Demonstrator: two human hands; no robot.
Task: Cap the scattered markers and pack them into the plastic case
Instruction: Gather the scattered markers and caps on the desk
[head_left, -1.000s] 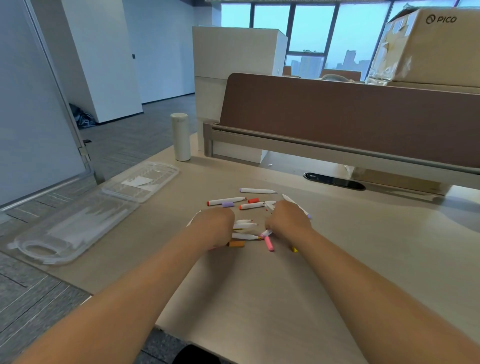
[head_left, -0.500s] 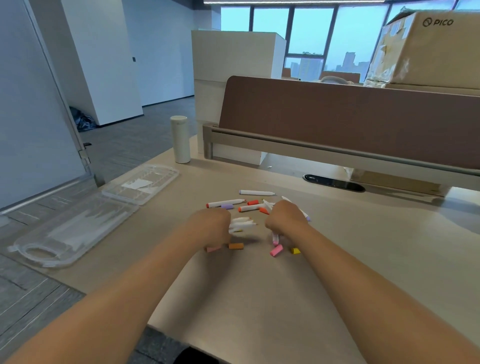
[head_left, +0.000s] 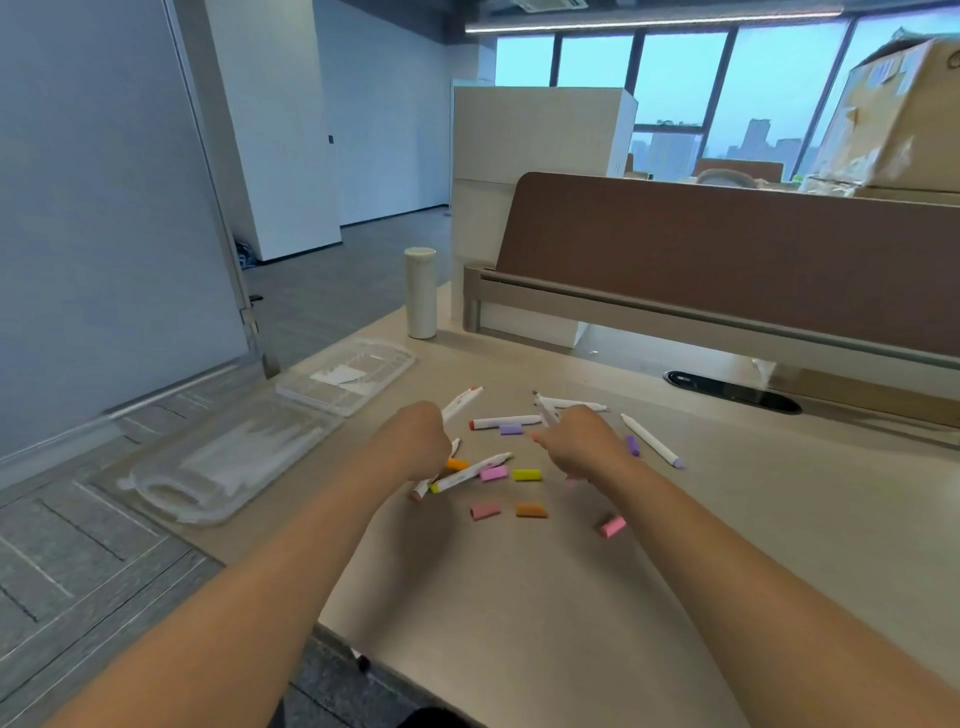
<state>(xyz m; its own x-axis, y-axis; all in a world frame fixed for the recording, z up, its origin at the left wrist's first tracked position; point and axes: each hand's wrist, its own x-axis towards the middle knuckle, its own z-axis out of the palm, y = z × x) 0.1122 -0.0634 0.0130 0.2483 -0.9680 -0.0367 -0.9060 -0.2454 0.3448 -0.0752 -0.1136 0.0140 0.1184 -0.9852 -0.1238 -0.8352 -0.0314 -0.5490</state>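
White markers lie scattered mid-desk, among them one with a red tip (head_left: 505, 422) and one with a purple end (head_left: 652, 440). Loose caps lie between my hands: purple (head_left: 510, 429), yellow (head_left: 526, 474), pink (head_left: 485, 511), orange (head_left: 531, 511). My left hand (head_left: 420, 440) grips a bundle of several markers (head_left: 461, 404) that sticks out above and below the fist. Curled around other markers (head_left: 543, 409), my right hand (head_left: 579, 441) has their tips pointing up. The clear plastic case (head_left: 228, 441) lies open at the desk's left edge.
A white cylindrical bottle (head_left: 420, 292) stands at the back left of the desk. A brown partition (head_left: 727, 249) with a grey rail runs along the far side, with a black cable grommet (head_left: 732, 391) in front. The desk's near edge drops to grey floor at left.
Both hands have lifted slightly and moved apart with markers in their grip. Loose caps that lay under the hands now show on the desk. The camera has turned left.
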